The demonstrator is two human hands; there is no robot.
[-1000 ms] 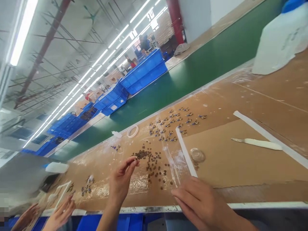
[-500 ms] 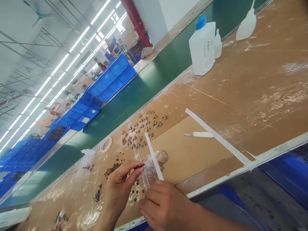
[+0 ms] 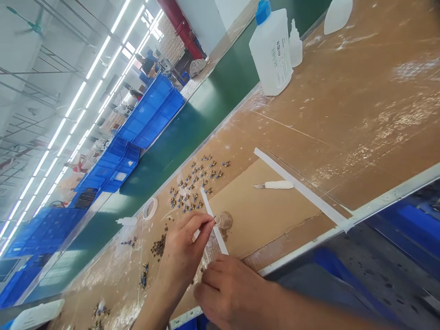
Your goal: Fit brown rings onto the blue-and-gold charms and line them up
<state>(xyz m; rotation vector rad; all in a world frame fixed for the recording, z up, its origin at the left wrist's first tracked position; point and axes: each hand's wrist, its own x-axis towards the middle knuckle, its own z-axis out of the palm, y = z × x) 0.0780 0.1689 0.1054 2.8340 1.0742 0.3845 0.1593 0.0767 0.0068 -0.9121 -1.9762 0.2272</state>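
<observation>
My left hand (image 3: 185, 243) is closed in a pinch, its fingertips at the rim of a small transparent cup (image 3: 226, 220). Whatever sits between those fingertips is too small to name. Below it, my right hand (image 3: 230, 286) is closed with curled fingers near the table's front edge, and its grip is hidden from view. A heap of small brown beads (image 3: 158, 246) lies left of my left hand. Beyond the hands, several small blue-and-gold figures (image 3: 195, 178) are spread out on the table. A white-handled knife (image 3: 279, 184) rests on a cardboard sheet (image 3: 261, 215).
White tape strips (image 3: 299, 188) edge the cardboard. A large white bottle with a blue cap (image 3: 271, 55) and a small squeeze bottle (image 3: 295, 46) stand at the back. A tape roll (image 3: 150, 209) lies near the green belt (image 3: 165, 151). Blue crates (image 3: 151, 114) line the far side.
My left hand has moved right and slightly up, from over the table to the transparent cup's rim, still pinching. My right hand stays low and curled. The camera view has shifted a little.
</observation>
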